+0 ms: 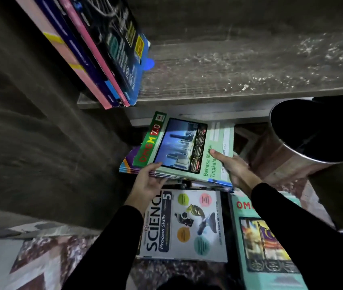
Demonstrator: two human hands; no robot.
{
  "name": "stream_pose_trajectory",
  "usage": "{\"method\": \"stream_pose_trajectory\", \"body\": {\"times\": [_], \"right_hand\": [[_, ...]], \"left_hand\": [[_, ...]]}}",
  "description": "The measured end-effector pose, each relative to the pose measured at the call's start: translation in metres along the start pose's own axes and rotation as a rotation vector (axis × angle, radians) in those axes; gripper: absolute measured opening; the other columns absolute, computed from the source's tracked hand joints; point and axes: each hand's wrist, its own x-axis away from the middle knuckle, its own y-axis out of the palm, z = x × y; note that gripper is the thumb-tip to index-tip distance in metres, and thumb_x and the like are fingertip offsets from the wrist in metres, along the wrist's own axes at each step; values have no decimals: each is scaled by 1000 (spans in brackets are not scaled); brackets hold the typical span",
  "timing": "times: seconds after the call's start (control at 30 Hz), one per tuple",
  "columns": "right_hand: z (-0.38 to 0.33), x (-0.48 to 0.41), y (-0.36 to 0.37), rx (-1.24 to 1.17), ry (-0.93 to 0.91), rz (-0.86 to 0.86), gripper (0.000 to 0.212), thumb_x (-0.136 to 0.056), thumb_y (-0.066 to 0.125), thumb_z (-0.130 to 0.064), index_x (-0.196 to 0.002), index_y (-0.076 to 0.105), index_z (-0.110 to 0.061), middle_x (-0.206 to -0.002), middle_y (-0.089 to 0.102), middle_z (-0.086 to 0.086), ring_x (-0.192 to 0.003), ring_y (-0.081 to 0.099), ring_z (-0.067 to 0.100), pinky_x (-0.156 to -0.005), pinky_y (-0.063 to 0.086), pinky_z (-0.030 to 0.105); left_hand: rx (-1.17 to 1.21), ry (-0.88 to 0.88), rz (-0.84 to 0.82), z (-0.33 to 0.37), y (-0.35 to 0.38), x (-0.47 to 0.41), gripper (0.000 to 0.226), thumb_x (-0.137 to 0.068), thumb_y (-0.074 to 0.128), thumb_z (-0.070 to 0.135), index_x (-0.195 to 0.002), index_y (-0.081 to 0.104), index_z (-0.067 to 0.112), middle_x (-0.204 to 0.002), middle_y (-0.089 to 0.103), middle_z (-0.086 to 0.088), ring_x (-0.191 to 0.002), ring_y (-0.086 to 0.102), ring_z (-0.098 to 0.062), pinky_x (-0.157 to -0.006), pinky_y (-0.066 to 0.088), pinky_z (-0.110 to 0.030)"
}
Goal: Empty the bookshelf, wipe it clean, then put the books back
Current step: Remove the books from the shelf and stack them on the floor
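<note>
Below the front edge of the wooden shelf board (250,65), seen from the head camera, both hands hold a stack of workbooks (179,162). Its top cover is green and reads "OMG M 7.0" and "Bahasa Melayu". The left hand (147,183) grips the stack's near left corner, fingers curled around its edge. The right hand (236,170) grips the near right side, with the thumb lying flat on the green cover and the fingers tucked underneath. Whether the stack is lifted clear of the dark books under it cannot be told.

On the shelf board's left end, a row of books (103,51) leans against the bookshelf's side panel (30,122). Nearer the person, a "Science Process Skills" book (185,225) lies flat on the floor, with a teal "OMG" workbook (271,254) just beside it on the right, partly under the right sleeve. A metal bin (312,141) stands right of the stack. A patterned rug (30,260) covers the floor at lower left.
</note>
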Motion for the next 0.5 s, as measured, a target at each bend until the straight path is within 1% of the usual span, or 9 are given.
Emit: {"method": "stream_pose_trajectory", "body": {"times": [0.07, 0.13, 0.2, 0.27, 0.33, 0.4, 0.43, 0.47, 0.5], "right_hand": [[12, -15, -4, 15, 40, -7, 48, -79, 74, -17, -121, 56, 2, -123, 60, 5, -95, 60, 11, -73, 53, 14], [28, -27, -10, 24, 83, -25, 43, -84, 70, -14, -122, 57, 2, -121, 62, 7, -83, 64, 8, -54, 53, 14], [42, -38, -15, 35, 112, -17, 38, -83, 71, -12, -117, 60, 0, -120, 64, 16, -81, 70, 15, -61, 59, 27], [52, -48, -19, 74, 116, 25, 49, -74, 80, -16, -114, 60, 4, -119, 64, 20, -87, 70, 22, -74, 59, 35], [54, -56, -20, 167, 114, 69, 77, -58, 90, -27, -116, 56, 11, -121, 62, 23, -100, 67, 27, -89, 54, 42], [51, -63, -20, 269, 86, 95, 54, -63, 86, -29, -89, 59, 11, -93, 70, 19, -75, 70, 14, -76, 57, 32], [45, -64, -19, 331, 90, 100, 42, -71, 82, -27, -67, 52, 2, -64, 65, 9, -47, 59, 3, -59, 52, 25], [40, -66, -16, 389, 82, 108, 48, -75, 79, -27, -56, 40, -8, -42, 50, -2, -29, 40, 1, -47, 40, 20], [35, -68, -13, 444, 66, 126, 54, -78, 77, -29, -51, 32, -13, -32, 36, -7, -23, 26, 3, -40, 31, 19]], "left_hand": [[-16, -15, 38, -5, -4, -14, 9, -93, 52, 2, -90, 59, 8, -124, 44, -7, -134, 35, -32, -113, 29, -40], [-38, -36, 82, -14, -9, -27, 9, -94, 53, 4, -89, 59, 8, -119, 44, -6, -117, 48, -31, -112, 30, -38], [-49, -60, 122, -24, -17, -40, 9, -93, 54, 5, -87, 60, 9, -118, 47, -8, -92, 53, -27, -108, 35, -36], [-24, -101, 147, -34, -23, -52, 8, -92, 56, 6, -87, 61, 8, -119, 51, -13, -100, 54, -31, -105, 39, -37], [-20, -132, 203, -41, -25, -63, 8, -91, 58, 4, -84, 61, 7, -109, 55, -14, -99, 56, -32, -99, 45, -38], [-38, -137, 231, -43, -21, -70, 10, -90, 57, 3, -80, 59, 6, -94, 56, -12, -84, 55, -29, -90, 47, -37], [-49, -135, 228, -41, -18, -71, 11, -90, 57, 3, -80, 58, 5, -90, 56, -11, -81, 54, -27, -88, 46, -36], [-76, -132, 229, -39, -15, -74, 11, -90, 57, 4, -79, 58, 5, -88, 55, -11, -80, 53, -26, -88, 46, -35], [-113, -125, 236, -37, -14, -77, 12, -91, 57, 5, -79, 58, 5, -87, 55, -10, -79, 53, -24, -89, 46, -34]]}}
